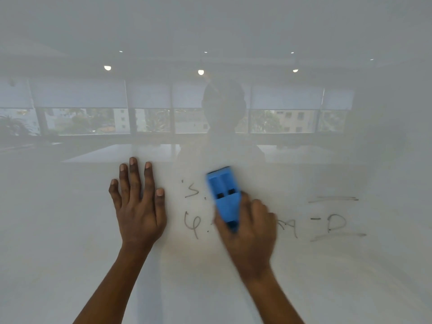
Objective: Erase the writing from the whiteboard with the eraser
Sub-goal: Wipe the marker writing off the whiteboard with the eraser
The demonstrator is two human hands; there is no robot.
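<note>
Whiteboard fills the whole frame, with faint dark writing left in its lower centre and lower right. Your right hand grips the blue eraser at its lower end and presses it to the board over the marks, blurred. Your left hand rests flat on the board just left of the writing, fingers straight and spread.

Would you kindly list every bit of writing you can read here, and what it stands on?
"S." or "5.", on the whiteboard: unclear which.
"4.", below it.
"M", beside the right hand, smudged.
"- D", underlined.
The eraser: no text.
</note>
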